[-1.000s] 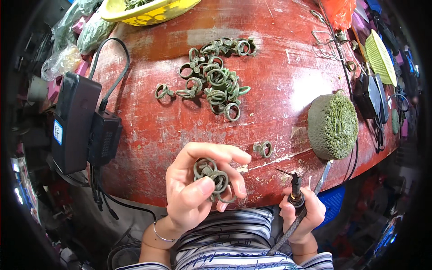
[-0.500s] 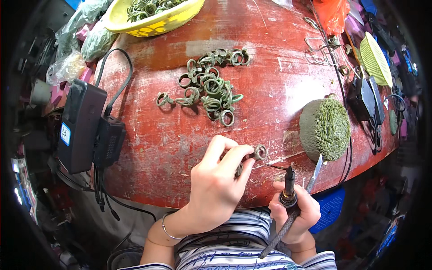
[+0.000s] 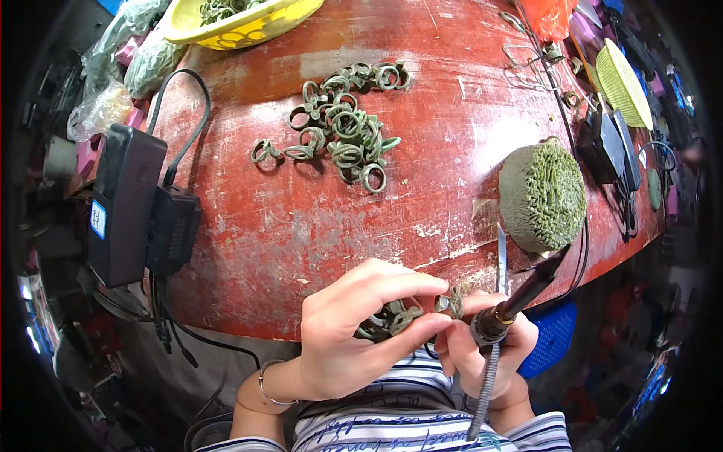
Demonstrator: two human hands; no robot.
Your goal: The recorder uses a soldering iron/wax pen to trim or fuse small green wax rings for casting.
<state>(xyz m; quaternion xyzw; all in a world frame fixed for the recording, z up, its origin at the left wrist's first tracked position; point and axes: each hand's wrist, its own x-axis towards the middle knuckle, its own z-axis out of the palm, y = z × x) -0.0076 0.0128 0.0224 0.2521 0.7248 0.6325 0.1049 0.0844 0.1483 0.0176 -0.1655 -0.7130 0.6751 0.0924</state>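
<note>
— fingers (image 3: 407, 290) of the left hand (image 3: 354, 331) were curled shut on a small bunch of green rings (image 3: 392, 318), weren't they?

— yes. a second ago that hand reached out to a lone ring on the counter (image 3: 316, 218); now it was back at the edge, ring gathered. the right hand (image 3: 489, 346) gripped the soldering iron (image 3: 520, 297) just beside, so joining looked next.

— the loose pile (image 3: 343, 128)?

— well beyond the fingers.

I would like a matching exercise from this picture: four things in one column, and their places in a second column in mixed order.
Things:
1. yellow basket
2. green rings
3. round green pad
4. black adapter

Places:
a. left edge of the red table
b. heap in the table's middle
c. table's far edge
d. table's right side

Pairs: 1-c, 2-b, 3-d, 4-a
</note>
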